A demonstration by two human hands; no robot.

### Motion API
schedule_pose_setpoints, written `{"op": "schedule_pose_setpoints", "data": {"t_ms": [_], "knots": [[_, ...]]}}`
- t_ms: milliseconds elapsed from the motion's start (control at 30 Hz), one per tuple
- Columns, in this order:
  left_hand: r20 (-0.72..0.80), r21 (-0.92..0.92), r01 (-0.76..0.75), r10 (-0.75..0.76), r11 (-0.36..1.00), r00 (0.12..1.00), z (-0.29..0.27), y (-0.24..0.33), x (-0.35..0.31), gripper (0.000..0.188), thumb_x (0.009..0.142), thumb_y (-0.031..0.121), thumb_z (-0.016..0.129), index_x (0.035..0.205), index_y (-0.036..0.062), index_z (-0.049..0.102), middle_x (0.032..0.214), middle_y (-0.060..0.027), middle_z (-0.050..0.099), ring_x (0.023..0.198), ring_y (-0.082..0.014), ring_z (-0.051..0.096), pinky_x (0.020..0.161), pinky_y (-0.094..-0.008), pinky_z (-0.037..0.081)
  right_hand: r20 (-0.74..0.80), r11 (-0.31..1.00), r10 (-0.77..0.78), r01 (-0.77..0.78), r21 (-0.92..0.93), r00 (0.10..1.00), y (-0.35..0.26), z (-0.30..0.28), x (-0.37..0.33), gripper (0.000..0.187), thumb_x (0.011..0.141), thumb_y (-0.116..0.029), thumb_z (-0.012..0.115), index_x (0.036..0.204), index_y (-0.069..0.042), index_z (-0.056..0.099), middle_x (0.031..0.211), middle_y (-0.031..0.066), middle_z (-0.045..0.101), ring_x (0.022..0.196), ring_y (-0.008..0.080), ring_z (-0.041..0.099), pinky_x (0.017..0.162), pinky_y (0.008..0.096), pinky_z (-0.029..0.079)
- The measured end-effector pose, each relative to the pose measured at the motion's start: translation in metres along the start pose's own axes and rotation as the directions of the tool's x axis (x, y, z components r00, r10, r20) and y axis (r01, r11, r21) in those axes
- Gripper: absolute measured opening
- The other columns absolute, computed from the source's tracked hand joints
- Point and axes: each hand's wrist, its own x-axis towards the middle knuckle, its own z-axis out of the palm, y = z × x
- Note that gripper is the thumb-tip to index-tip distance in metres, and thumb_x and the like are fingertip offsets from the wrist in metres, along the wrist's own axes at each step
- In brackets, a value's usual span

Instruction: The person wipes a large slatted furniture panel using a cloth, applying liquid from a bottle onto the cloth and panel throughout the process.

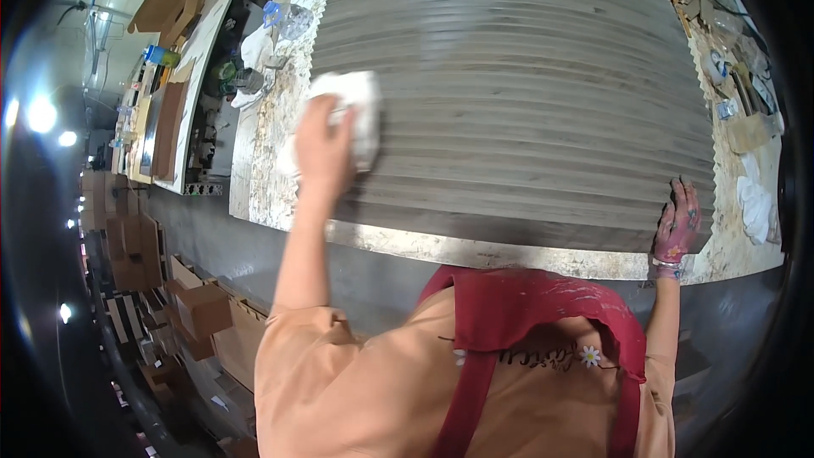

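The left hand holds a white cloth upon the left edge of a grey ridged panel. The right hand, fingers extended, rests at the panel's near right corner. On the stained table, far left, there is a clear bottle.

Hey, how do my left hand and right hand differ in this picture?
The left hand grasps a white cloth, while the right hand holds nothing visible. The left hand looks plain; the right hand is pinkish with dark marks on its fingers. Both are at the grey ribbed surface, on opposite sides.
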Motion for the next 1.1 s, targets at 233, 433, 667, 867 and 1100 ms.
{"op": "schedule_pose_setpoints", "data": {"t_ms": [233,433,667,867,1100], "knots": [[0.293,-0.053,-0.503,0.495,0.863,0.818,0.138,0.095,-0.047,0.047,0.084,0.039,0.061,0.125,0.0178,0.055,0.138,-0.0067,0.047,0.129,-0.0329,0.039,0.098,-0.0623,0.032,0.039,0.999,-0.045,0.044,0.025,0.998,0.013,0.006,0.0,0.037,0.092,-0.016,0.046,0.127,-0.009,0.056,0.132,0.0155,0.052,0.124,0.0336,0.047,0.104,0.0429,0.035],[0.087,0.383,-0.024,-0.01,0.923,0.996,0.045,-0.096,-0.013,0.038,0.089,0.025,0.057,0.124,0.0099,0.056,0.128,-0.0144,0.054,0.112,-0.0319,0.054,0.089,-0.0462,0.044,0.037,0.999,-0.033,0.033,0.015,0.999,0.006,0.004,0.0,0.038,0.093,-0.016,0.046,0.128,-0.009,0.055,0.132,0.0161,0.052,0.125,0.0343,0.046,0.104,0.0432,0.033],[-0.034,-0.058,0.006,-0.008,0.998,0.999,0.031,0.003,0.031,0.033,0.084,0.028,0.06,0.106,0.0037,0.063,0.099,-0.0181,0.064,0.098,-0.0366,0.059,0.084,-0.044,0.046,0.061,0.995,0.024,-0.029,0.09,0.998,0.007,-0.003,0.027,0.043,0.094,-0.022,0.048,0.135,-0.008,0.048,0.139,0.0177,0.045,0.133,0.0349,0.036,0.109,0.0443,0.028],[0.107,-0.037,-0.581,0.581,0.813,0.807,0.138,0.087,-0.02,0.04,0.08,0.033,0.063,0.115,0.0136,0.058,0.127,-0.0084,0.053,0.111,-0.028,0.053,0.088,-0.0461,0.044,0.264,0.99,-0.022,0.058,-0.131,0.964,0.001,0.028,0.076,0.046,0.097,-0.028,0.047,0.14,-0.011,0.043,0.142,0.0159,0.043,0.134,0.0345,0.035,0.109,0.0429,0.028],[0.206,0.163,-0.363,0.328,0.918,0.922,0.08,-0.039,0.004,0.029,0.083,0.023,0.062,0.11,0.0134,0.061,0.122,-0.0041,0.058,0.108,-0.0236,0.055,0.088,-0.0429,0.043,0.201,0.996,-0.085,0.089,-0.012,0.976,-0.002,0.027,0.076,0.046,0.097,-0.029,0.046,0.139,-0.01,0.044,0.141,0.0169,0.044,0.134,0.0355,0.035,0.109,0.0439,0.027]]}}
